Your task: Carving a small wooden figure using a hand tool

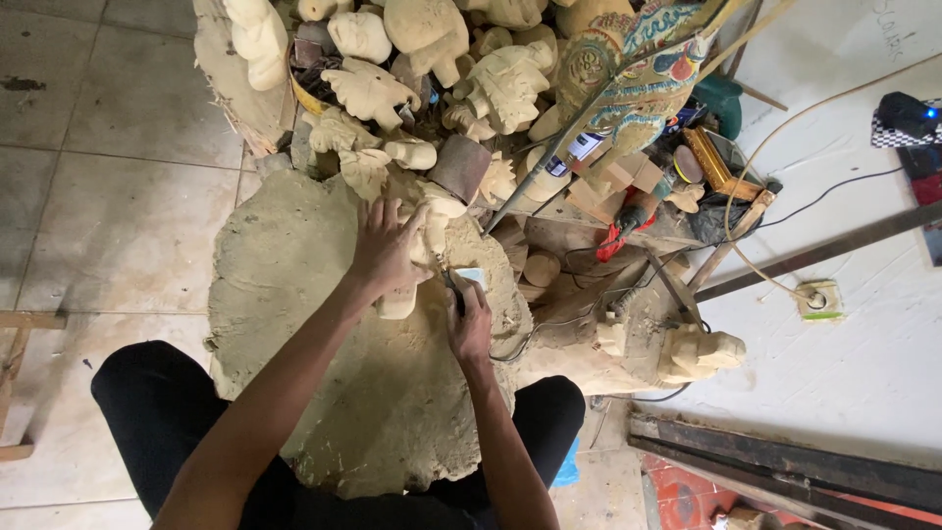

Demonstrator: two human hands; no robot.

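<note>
My left hand (388,250) wraps over a pale wooden figure (432,221) and presses it down on a large flat slab of wood (285,285) that lies across my lap. My right hand (469,324) grips a small carving tool (454,290) with a dark shaft, its tip against the figure's lower side. A small light-blue piece (473,277) shows just above my right fingers. Part of the figure is hidden under my left palm.
A heap of several unpainted carved figures (432,69) rises behind the slab. A painted carving (628,79) leans at the top. A red-handled tool (623,228), wood blocks, cables, a wall socket (819,297) and another carved figure (687,353) lie to the right. Tiled floor spreads left.
</note>
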